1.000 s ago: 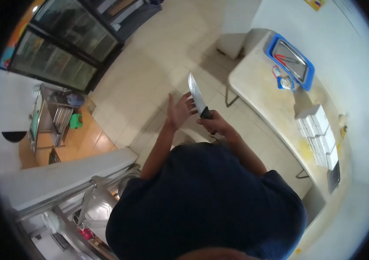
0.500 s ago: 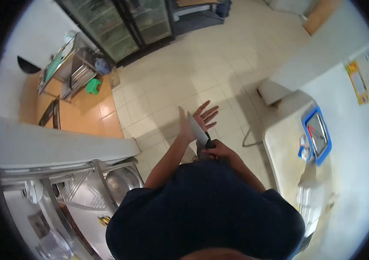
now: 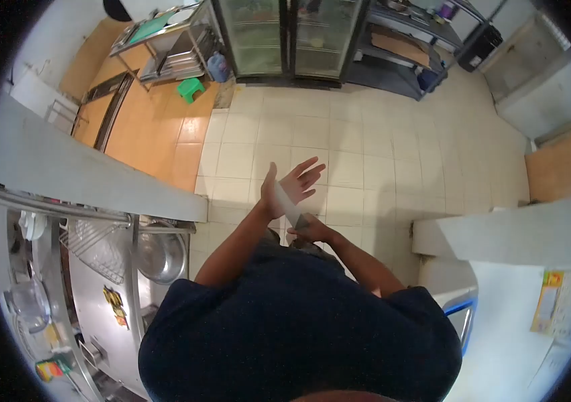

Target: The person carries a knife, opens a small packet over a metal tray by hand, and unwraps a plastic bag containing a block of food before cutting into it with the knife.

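Note:
Fingers spread and palm showing, my left hand (image 3: 296,182) is stretched out in front of my body. My right hand (image 3: 311,229) is wrapped round the handle of a knife (image 3: 288,204). The blade, pale and slightly blurred, slants up and left from my right fist across the lower part of my left palm. Whether the blade touches the palm I cannot tell. Most of the handle is hidden by my right fingers.
Tiled floor (image 3: 346,167) lies ahead, with a glass-door fridge (image 3: 287,40) at the back. A metal rack with a steel bowl (image 3: 162,258) stands at my left. A green stool (image 3: 190,89) sits near a trolley. A low white wall (image 3: 500,234) is at my right.
My view has turned to the right, so the fridge now stands upright ahead and the right-hand counter has mostly slipped behind my shoulder. The knife stays in my right hand beside my open left hand.

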A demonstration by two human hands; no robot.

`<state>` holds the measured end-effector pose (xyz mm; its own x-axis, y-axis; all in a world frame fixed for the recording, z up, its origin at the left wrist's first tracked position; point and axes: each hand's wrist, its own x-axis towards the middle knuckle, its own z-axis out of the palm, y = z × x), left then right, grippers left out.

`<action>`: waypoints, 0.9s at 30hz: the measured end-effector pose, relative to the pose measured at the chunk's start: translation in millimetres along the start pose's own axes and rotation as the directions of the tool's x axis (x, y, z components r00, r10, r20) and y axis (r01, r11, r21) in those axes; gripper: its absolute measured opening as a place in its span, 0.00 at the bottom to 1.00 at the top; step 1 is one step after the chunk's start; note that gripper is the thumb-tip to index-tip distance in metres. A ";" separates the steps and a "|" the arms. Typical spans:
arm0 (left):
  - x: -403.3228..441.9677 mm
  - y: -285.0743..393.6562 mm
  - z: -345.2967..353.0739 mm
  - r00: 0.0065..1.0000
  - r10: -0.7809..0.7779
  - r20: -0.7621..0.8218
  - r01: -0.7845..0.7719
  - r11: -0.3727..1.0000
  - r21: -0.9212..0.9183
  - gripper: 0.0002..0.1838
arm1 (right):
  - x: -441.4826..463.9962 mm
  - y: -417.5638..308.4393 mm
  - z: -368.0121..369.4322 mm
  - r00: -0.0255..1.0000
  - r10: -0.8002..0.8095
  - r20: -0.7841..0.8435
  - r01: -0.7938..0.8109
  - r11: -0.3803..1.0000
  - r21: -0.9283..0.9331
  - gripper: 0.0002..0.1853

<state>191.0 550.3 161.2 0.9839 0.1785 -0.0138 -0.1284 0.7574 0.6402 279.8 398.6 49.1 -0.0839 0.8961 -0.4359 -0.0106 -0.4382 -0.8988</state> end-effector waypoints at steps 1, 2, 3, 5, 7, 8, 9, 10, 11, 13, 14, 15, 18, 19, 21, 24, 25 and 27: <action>1.8 3.4 -7.6 1.000 0.022 -0.009 -0.022 0.999 0.042 0.60 | 9.0 -4.7 -10.1 0.999 0.014 0.045 -0.010 0.997 -0.077 0.18; 1.5 7.1 -14.2 0.997 0.061 -0.039 -0.060 0.998 0.019 0.59 | 16.7 -9.0 -15.9 0.995 0.062 0.079 -0.053 0.993 -0.106 0.18; -0.7 7.9 -19.7 0.993 0.100 -0.067 -0.100 0.995 -0.003 0.58 | 22.5 -12.2 -19.6 0.988 0.111 0.110 -0.095 0.986 -0.137 0.18; -3.1 14.9 -32.9 0.979 0.155 -0.129 -0.164 0.985 -0.060 0.56 | 34.4 -21.9 -23.8 0.980 0.186 0.071 -0.169 0.965 -0.199 0.19; -7.7 25.3 -51.1 0.966 0.172 -0.192 -0.199 0.972 -0.128 0.56 | 36.3 -53.8 -25.7 0.980 0.158 0.120 -0.145 0.983 -0.110 0.19; -8.8 29.3 -66.0 0.944 0.208 -0.258 -0.241 0.965 -0.101 0.55 | 49.8 -53.0 -27.8 0.975 0.176 0.133 -0.161 0.981 -0.112 0.19; -11.5 38.3 -76.8 0.921 0.221 -0.320 -0.266 0.959 -0.102 0.56 | 65.2 -48.5 -29.0 0.970 0.196 0.146 -0.181 0.977 -0.111 0.19; -14.7 47.5 -92.6 0.917 0.248 -0.312 -0.307 0.938 -0.158 0.56 | 75.9 -56.5 -28.5 0.985 0.106 0.138 -0.090 0.989 -0.119 0.20; -18.0 55.6 -109.7 0.911 0.270 -0.311 -0.345 0.913 -0.216 0.57 | 85.9 -63.4 -31.7 0.967 0.169 0.193 -0.164 0.986 -0.042 0.20; -22.7 80.7 -124.5 0.886 0.345 -0.310 -0.426 0.869 -0.250 0.57 | 103.4 -88.6 -33.5 0.959 0.197 0.205 -0.184 0.980 -0.081 0.20; -25.4 92.7 -133.1 0.871 0.380 -0.311 -0.464 0.845 -0.267 0.58 | 116.0 -92.0 -34.9 0.963 0.174 0.208 -0.143 0.977 -0.155 0.21; -25.4 105.3 -145.7 0.871 0.376 -0.316 -0.465 0.838 -0.284 0.58 | 130.8 -94.3 -37.6 0.966 0.148 0.210 -0.099 0.969 -0.228 0.22; -18.3 140.8 -177.1 0.885 0.346 -0.311 -0.447 0.815 -0.368 0.57 | 177.6 -107.0 -48.6 0.991 -0.058 0.123 0.113 0.856 -0.505 0.22; -7.7 156.3 -184.9 0.903 0.331 -0.273 -0.420 0.812 -0.405 0.57 | 196.2 -107.0 -52.9 0.988 -0.112 0.110 0.153 0.840 -0.520 0.22; -0.9 178.9 -195.6 0.936 0.278 -0.215 -0.348 0.815 -0.463 0.57 | 227.1 -105.3 -49.2 0.998 -0.065 0.009 0.059 0.824 -0.564 0.20; 18.4 216.3 -215.7 0.977 0.209 -0.049 -0.207 0.855 -0.475 0.58 | 271.9 -108.2 -50.0 0.990 -0.082 -0.111 -0.001 0.802 -0.598 0.19; 21.6 225.6 -220.7 0.984 0.178 -0.012 -0.163 0.868 -0.469 0.59 | 281.7 -118.3 -50.0 0.995 -0.022 -0.099 -0.039 0.820 -0.571 0.19; 20.8 243.1 -230.3 0.986 0.165 -0.017 -0.156 0.892 -0.423 0.59 | 295.6 -134.7 -46.5 0.992 0.106 -0.065 -0.124 0.853 -0.507 0.19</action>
<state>151.5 882.8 139.7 0.9470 0.3114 0.0789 -0.3212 0.9138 0.2484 302.8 725.8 39.2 -0.0198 0.8473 -0.5307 0.5068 -0.4490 -0.7359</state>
